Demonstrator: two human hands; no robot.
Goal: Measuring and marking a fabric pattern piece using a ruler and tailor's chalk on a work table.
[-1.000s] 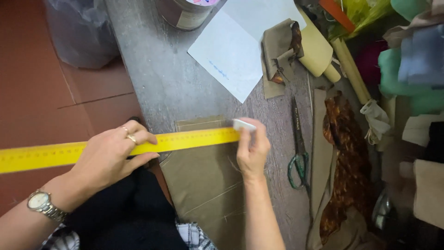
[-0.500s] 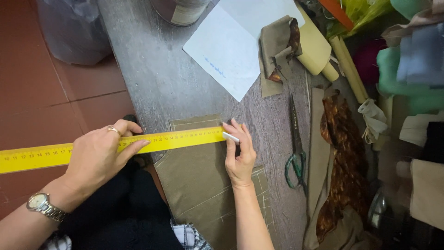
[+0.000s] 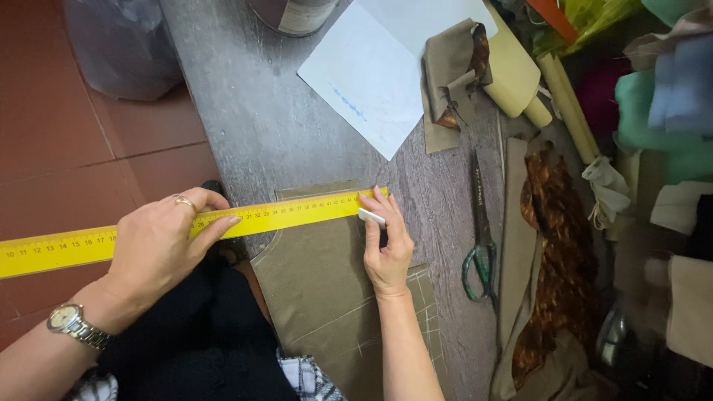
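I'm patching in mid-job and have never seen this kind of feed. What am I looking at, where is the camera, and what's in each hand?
There is no machine here: these are a person's two bare hands, seen from a camera worn on their head and looking down at a grey table.

The left hand, with a ring and a wristwatch, presses a yellow ruler flat across a piece of olive fabric. The right hand holds a small white chalk at the ruler's end, against its edge. The fabric already bears pale lines.

Also on the table: a white paper sheet, green-handled scissors, a folded olive scrap, brown patterned cloth and piles of coloured fabric at the right. The floor at the left is red tile.
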